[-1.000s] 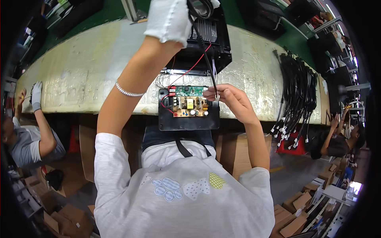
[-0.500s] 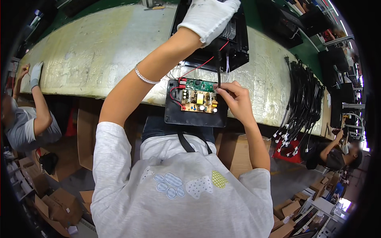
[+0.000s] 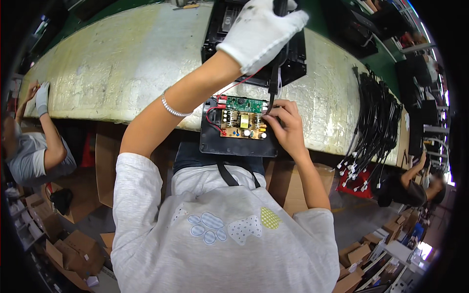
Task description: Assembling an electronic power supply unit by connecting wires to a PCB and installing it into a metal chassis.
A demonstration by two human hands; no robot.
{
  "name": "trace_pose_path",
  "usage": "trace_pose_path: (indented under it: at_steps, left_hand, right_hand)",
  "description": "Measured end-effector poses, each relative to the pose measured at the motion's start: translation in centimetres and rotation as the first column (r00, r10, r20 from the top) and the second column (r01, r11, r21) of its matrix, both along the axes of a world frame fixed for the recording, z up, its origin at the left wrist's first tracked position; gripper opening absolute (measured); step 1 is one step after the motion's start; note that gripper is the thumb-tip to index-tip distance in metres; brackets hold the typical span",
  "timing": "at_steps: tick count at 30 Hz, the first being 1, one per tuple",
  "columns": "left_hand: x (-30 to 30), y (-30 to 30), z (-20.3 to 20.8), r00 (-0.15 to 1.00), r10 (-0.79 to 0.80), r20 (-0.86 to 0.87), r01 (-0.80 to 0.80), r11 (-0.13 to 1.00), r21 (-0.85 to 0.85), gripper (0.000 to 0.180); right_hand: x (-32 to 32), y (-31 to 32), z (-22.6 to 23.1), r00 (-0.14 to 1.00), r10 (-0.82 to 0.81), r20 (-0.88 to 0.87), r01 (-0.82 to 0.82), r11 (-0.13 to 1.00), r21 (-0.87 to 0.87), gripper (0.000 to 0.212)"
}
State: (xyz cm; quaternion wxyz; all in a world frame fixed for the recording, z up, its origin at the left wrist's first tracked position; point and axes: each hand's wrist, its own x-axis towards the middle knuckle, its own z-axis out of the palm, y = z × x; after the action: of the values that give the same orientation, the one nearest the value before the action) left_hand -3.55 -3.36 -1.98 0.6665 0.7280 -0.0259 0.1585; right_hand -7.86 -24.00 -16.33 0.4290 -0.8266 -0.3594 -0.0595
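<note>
My left hand (image 3: 261, 36), in a white glove, reaches over an open black case (image 3: 215, 44) and is closed around a black cable (image 3: 273, 88). The cable runs down toward the right edge of a circuit board. My bare right hand (image 3: 289, 124) pinches the cable's lower end beside that edge; its very tip is hidden by the fingers. A green board (image 3: 244, 104) and a tan power board (image 3: 239, 131) with capacitors and a yellow-wrapped transformer are on a black panel (image 3: 237, 146). A red wire (image 3: 239, 84) links boards and case.
A worktable with a film-covered top (image 3: 122, 78) stretches left and right. A bundle of black cables (image 3: 376, 122) hangs over its edge at right. Cardboard boxes (image 3: 105, 166) stand below. Co-workers sit at the far left and far right. A small tool (image 3: 188, 7) lies at the back.
My left hand has come nearer and slightly right, now gripping the black cable over the case. My right hand stays by the board with a slight shift. The panel has moved a little left.
</note>
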Motion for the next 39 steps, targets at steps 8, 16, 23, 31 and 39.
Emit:
trace_pose_path:
  at_steps: [8, 16, 23, 31, 39]
  left_hand:
    - [5.8, 2.2, -1.3, 0.982, 0.097, -0.165, -0.083, 0.993, 0.089, 0.037]
    - [-2.7, 0.7, -6.1, 0.928, -0.051, 0.368, -0.223, 0.717, 0.660, 0.029]
    - [-6.1, 0.5, -9.6, 0.975, -0.213, -0.057, 0.208, 0.805, 0.556, 0.017]
    - [-4.1, 1.7, -11.4, 0.846, -0.512, 0.148, 0.129, 0.467, 0.875, 0.011]
    - [-0.2, 0.0, -17.9, 0.802, -0.556, -0.219, 0.466, 0.352, 0.812, 0.032]
  right_hand:
    - [0.3, -0.2, 1.2, 0.992, 0.106, 0.062, -0.105, 0.994, -0.022, 0.019]
    - [9.5, -12.2, 2.4, 0.845, -0.384, 0.372, 0.492, 0.831, -0.260, 0.019]
    - [14.6, -11.8, 1.8, 0.920, -0.272, 0.281, 0.375, 0.818, -0.436, 0.011]
    - [14.5, -10.1, 3.2, 0.952, -0.276, 0.132, 0.305, 0.894, -0.328, 0.008]
    - [8.4, -5.4, 3.1, 0.964, -0.250, -0.087, 0.245, 0.967, -0.072, 0.009]
